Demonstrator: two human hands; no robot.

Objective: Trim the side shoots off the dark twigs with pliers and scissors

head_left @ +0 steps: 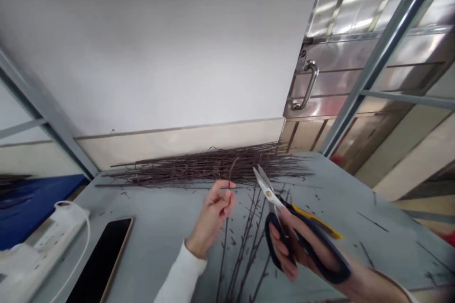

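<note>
Near the middle of the table my left hand (216, 203) pinches a thin dark twig (226, 236), which sticks up past the fingertips and hangs down toward the front edge. My right hand (287, 246) is wrapped round the dark handles of a pair of scissors (269, 193). Their silver blades are slightly parted, point up and left, and stand apart from the twig. Several cut twigs (245, 251) lie on the table between and below both hands. Behind them a large pile of long dark twigs (192, 168) stretches along the wall.
A yellow-handled tool (316, 222) lies partly behind the scissors. At left are a phone (101, 260), a white power strip (46, 251) with a cable, and a blue board (39, 203). Small twig scraps dot the grey table (159, 227). Metal posts (377, 61) rise at both sides.
</note>
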